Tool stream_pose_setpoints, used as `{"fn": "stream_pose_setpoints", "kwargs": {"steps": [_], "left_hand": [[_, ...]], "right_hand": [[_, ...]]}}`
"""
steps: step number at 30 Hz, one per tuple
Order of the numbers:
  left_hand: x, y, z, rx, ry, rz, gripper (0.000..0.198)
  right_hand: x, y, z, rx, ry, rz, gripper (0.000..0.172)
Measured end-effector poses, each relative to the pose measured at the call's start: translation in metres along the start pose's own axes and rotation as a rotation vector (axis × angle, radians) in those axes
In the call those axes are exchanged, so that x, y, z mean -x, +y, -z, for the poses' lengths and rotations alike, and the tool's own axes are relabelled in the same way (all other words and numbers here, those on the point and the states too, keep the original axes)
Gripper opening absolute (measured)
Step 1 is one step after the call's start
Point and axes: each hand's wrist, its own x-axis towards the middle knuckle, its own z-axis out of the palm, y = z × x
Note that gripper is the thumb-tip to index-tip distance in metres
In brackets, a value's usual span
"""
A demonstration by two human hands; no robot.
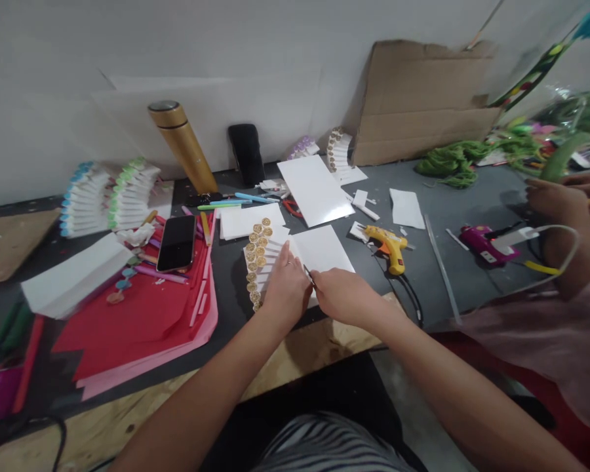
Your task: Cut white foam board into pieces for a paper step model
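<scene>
My left hand (286, 283) lies on a fan of white paper strips (261, 262) tipped with gold discs, its fingers curled over their near ends. My right hand (341, 295) is closed around a thin dark tool (309, 274), whose tip pokes out between the two hands. It rests on a white card sheet (324, 250) at the table's front edge. What the tool is I cannot make out.
A yellow glue gun (389, 245) lies right of the card, a purple glue gun (479, 241) further right. Another person's arm (563, 226) reaches in at the right. Red and pink paper (137, 324), a phone (176, 242), pens, a gold flask (183, 145) and cardboard (423, 105) surround.
</scene>
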Motion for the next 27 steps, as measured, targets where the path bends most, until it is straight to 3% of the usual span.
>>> {"fn": "stream_pose_setpoints", "kwargs": {"steps": [8, 27], "left_hand": [[0.0, -0.002, 0.01, -0.011, -0.01, -0.018, 0.028], [0.0, -0.001, 0.011, 0.005, -0.063, -0.011, 0.027]], "right_hand": [[0.017, -0.002, -0.01, 0.032, 0.017, -0.012, 0.039], [0.059, -0.006, -0.033, 0.068, -0.036, -0.022, 0.059]]}}
